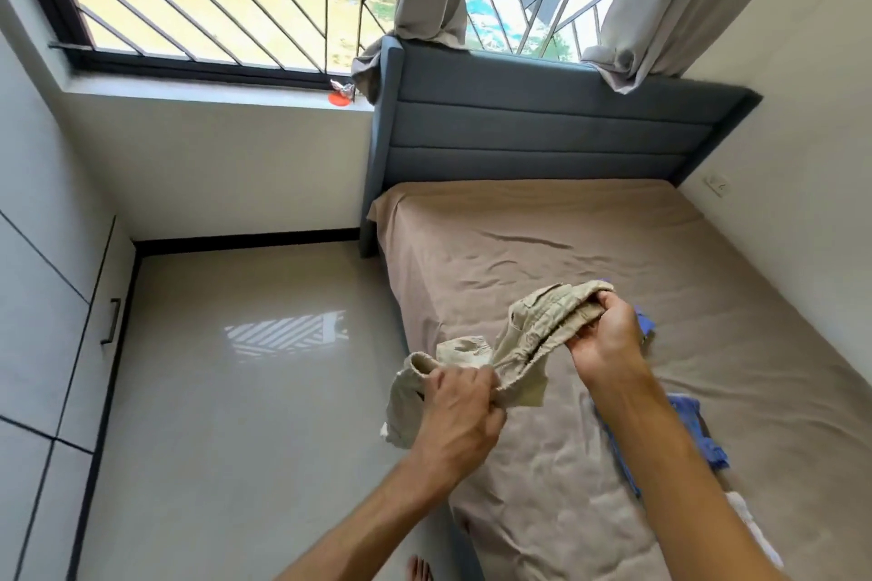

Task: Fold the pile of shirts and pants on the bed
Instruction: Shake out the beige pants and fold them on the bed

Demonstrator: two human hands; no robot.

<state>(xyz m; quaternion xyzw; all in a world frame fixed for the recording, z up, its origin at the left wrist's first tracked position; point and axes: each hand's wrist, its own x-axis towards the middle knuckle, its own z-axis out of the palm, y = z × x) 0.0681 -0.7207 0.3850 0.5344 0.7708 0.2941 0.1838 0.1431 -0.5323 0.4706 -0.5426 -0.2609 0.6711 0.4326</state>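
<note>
Above the bed's (542, 250) edge hang crumpled beige pants (524, 344). Left hand (460, 410) grips one bunched end. Right hand (601, 337) clutches the other.

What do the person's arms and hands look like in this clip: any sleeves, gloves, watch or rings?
Both forearms are bare as far as the frame shows; no sleeve reaches into view. The left hand and right hand wear no gloves. No watch, band or bracelet shows at either wrist, and no ring can be made out on the visible fingers, though some are hidden in cloth.
</note>
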